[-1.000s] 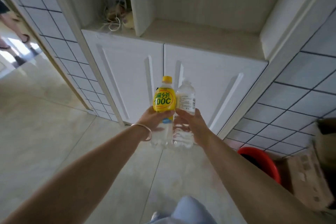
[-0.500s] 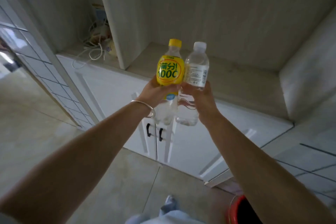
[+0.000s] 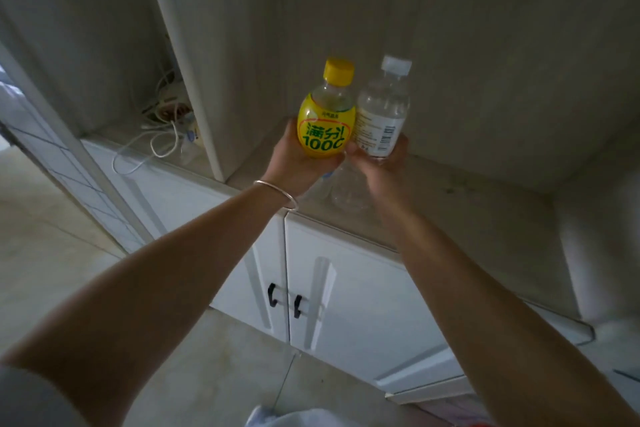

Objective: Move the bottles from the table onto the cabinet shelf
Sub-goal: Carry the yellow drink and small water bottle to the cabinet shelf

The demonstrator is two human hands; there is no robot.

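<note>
As the person closes in, both bottles have come up over the pale wooden cabinet shelf (image 3: 467, 204): left hand (image 3: 294, 163) fingers wrap the yellow-capped, yellow-labelled plastic bottle (image 3: 326, 121), right hand (image 3: 381, 166) fingers the clear white-capped water bottle (image 3: 381, 114). Not set down yet; lowering looks next.

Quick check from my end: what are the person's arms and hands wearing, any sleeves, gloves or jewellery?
Both forearms are bare, with no gloves on the left hand or the right hand. A thin silver bangle circles the left wrist. A grey sleeve edge shows at the upper left arm, in the lower left corner of the view. No rings, watch or markings can be made out.
</note>
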